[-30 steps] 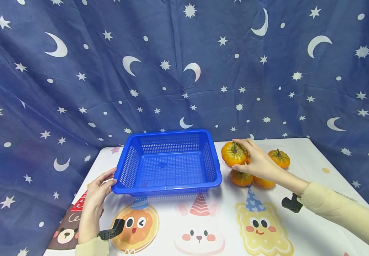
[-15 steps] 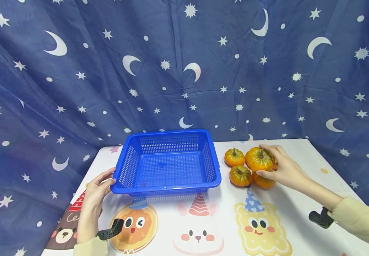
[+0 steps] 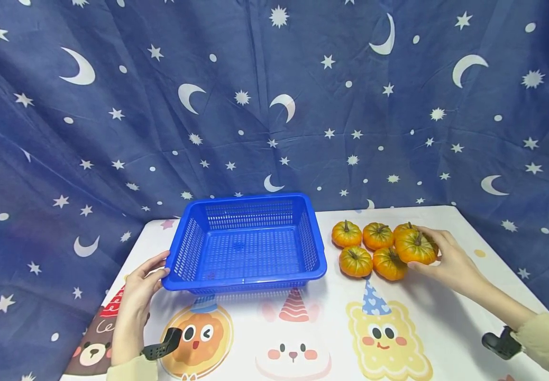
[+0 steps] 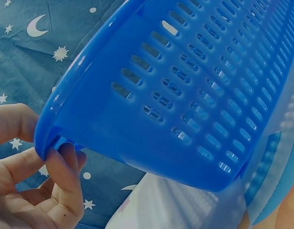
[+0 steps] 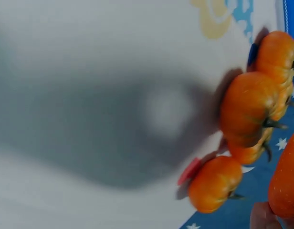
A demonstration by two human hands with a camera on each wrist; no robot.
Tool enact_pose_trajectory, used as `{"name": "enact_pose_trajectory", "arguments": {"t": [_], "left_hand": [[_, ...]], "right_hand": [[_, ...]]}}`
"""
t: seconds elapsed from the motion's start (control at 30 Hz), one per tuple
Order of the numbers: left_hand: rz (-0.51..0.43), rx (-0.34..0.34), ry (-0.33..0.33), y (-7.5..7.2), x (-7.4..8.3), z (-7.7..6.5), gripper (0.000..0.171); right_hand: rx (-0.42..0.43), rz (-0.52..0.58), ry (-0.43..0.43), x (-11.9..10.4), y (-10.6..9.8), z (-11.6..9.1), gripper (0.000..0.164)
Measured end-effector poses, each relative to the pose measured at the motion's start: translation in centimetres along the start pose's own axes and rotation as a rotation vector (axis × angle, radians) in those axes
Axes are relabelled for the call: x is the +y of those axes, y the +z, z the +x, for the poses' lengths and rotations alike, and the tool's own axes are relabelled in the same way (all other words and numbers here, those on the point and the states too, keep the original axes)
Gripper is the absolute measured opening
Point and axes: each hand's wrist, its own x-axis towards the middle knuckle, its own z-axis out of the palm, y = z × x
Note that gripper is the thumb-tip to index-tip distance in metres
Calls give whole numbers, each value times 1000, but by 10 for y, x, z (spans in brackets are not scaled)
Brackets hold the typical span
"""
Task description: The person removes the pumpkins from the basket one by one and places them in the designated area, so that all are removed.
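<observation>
My right hand (image 3: 448, 263) holds a small orange-and-green pumpkin (image 3: 415, 246) by its sides, above the right end of a cluster of similar pumpkins. In the right wrist view the held pumpkin (image 5: 286, 183) shows at the lower right edge, with fingertips (image 5: 262, 217) under it. Pumpkins on the table include a back-left one (image 3: 347, 234), a front-left one (image 3: 355, 261) and a front one (image 3: 390, 263); another is partly hidden behind the held one. My left hand (image 3: 140, 288) pinches the rim of a blue plastic basket (image 4: 132, 129) at its front-left corner.
A white tablecloth (image 3: 312, 307) with cartoon prints covers the table. Behind it hangs a dark blue curtain (image 3: 236, 121) with moons and stars. The basket stands left of the pumpkins, near the curtain.
My right hand has carried the pumpkin rightward over the cluster, uncovering the pumpkins on the left. My left hand stays at the basket's rim.
</observation>
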Motion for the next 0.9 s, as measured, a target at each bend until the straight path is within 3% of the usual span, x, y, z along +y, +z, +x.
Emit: {"name": "enact_pose_trajectory", "arguments": {"t": [0.47, 0.9], "left_hand": [[-23, -10, 22, 0, 1, -1, 51], [-14, -25, 1, -1, -1, -1, 49]], "right_hand": [[-15, -12, 102, 40, 15, -9, 86], [-91, -38, 229, 61, 30, -15, 90]]}}
